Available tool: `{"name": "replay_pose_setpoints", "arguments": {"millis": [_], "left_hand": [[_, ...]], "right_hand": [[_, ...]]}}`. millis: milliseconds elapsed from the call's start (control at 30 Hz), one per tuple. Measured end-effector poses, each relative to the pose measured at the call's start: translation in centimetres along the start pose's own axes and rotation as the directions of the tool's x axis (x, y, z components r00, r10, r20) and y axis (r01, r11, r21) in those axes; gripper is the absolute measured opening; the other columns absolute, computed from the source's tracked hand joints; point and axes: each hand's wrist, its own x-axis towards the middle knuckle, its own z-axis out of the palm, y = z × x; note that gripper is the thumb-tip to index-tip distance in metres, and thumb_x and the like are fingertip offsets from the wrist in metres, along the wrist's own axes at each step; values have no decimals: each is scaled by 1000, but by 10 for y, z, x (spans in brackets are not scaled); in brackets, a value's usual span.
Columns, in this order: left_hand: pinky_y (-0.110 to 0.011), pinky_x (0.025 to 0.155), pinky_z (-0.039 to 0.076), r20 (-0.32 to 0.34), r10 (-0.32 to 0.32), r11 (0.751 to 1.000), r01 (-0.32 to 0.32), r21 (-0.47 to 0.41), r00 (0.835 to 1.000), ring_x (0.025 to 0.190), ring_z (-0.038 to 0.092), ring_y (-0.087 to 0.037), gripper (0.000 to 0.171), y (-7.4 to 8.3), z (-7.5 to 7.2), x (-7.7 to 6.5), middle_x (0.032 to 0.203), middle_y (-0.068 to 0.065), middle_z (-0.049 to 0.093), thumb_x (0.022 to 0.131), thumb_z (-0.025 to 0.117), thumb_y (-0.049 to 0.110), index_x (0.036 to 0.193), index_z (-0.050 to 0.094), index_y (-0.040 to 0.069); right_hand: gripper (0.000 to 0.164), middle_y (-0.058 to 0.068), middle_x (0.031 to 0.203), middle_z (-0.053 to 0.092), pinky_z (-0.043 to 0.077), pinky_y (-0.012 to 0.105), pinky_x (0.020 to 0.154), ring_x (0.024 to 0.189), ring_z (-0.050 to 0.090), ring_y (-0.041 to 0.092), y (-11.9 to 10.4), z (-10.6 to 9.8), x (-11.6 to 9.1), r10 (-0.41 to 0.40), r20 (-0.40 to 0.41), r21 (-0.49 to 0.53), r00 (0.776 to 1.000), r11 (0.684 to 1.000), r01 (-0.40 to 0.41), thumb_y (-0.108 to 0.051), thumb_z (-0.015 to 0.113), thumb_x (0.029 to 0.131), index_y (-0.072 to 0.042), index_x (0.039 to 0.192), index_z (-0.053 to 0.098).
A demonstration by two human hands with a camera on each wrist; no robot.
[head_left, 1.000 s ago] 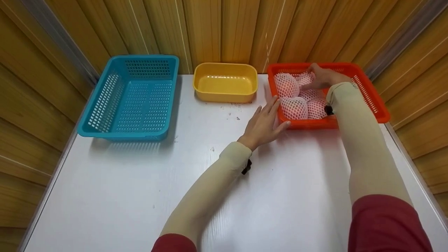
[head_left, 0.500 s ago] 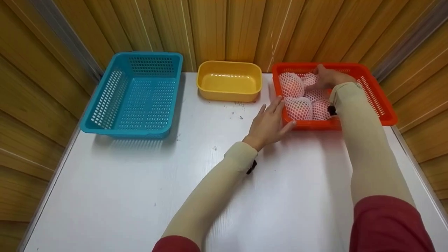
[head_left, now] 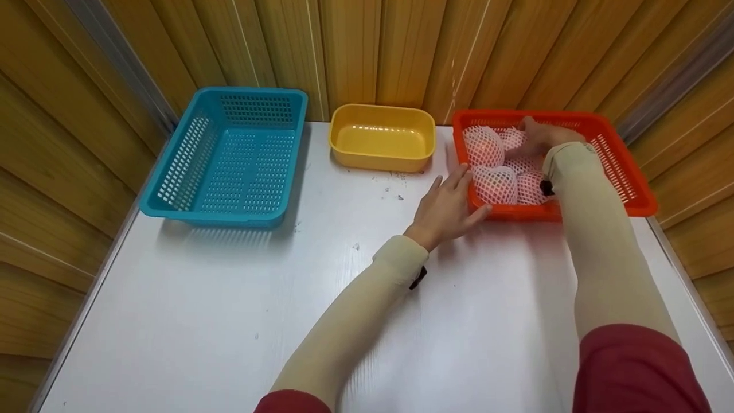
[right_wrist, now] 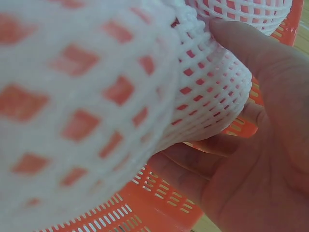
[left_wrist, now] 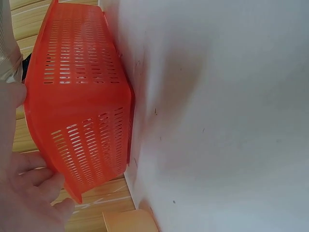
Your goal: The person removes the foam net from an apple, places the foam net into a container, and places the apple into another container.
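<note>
A red-orange plastic basket [head_left: 516, 213] at the back right holds several round pinkish fruits in white foam nets [head_left: 494, 184]. My right hand [head_left: 545, 139] reaches down into it. In the right wrist view, the thumb lies over one netted fruit [right_wrist: 217, 84] and the fingers curl beneath it; another netted fruit [right_wrist: 87, 106] fills the near left, blurred. With its fingers fairly straight, my left hand [head_left: 441, 209] rests against the basket's left front corner. The left wrist view shows its thumb and fingers [left_wrist: 48, 186] at the basket's rim.
A yellow plastic tub [head_left: 383, 155] stands at the back middle, just left of the red basket. Further left sits a blue-green plastic basket [head_left: 241, 166] with slotted walls. All stand on a white table [head_left: 241, 298], with wood-look panels [head_left: 401, 51] behind.
The head view has shifted, so everything appears slightly further right. My right hand stays at the fruits in the basket, a little lower; my left hand keeps its place at the corner.
</note>
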Motion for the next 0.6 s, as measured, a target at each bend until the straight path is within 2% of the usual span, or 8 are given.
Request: {"name": "replay_pose_setpoints", "arguments": {"millis": [267, 400, 600], "left_hand": [[-41, 125, 19, -15, 3, 1000, -3, 0, 1000, 149, 38, -20, 84, -1, 2, 1, 169, -5, 26, 99, 47, 65, 161, 30, 11], [-42, 126, 20, -16, 4, 1000, -4, 10, 1000, 149, 38, -20, 84, -2, 2, 1, 169, -6, 26, 100, 45, 65, 162, 30, 10], [-41, 126, 18, -1, -5, 1000, 5, -3, 1000, 150, 36, -20, 85, -1, 4, 1, 169, -5, 24, 99, 46, 65, 162, 29, 10]], "right_hand": [[117, 33, 157, 23, 37, 79, 99, 131, 30, 59, 3, 1, 6, 0, -43, -16, 999, 1000, -1, -68, 73, 83, -19, 164, 5], [118, 34, 155, 24, 39, 78, 96, 129, 31, 58, 5, 1, 9, -10, -38, -4, 999, 1000, 10, -68, 73, 82, -19, 164, 5], [118, 32, 156, 24, 36, 80, 98, 130, 29, 57, 11, 2, 18, -14, -19, 43, 1000, 999, 15, -67, 76, 80, -20, 164, 6]]}}
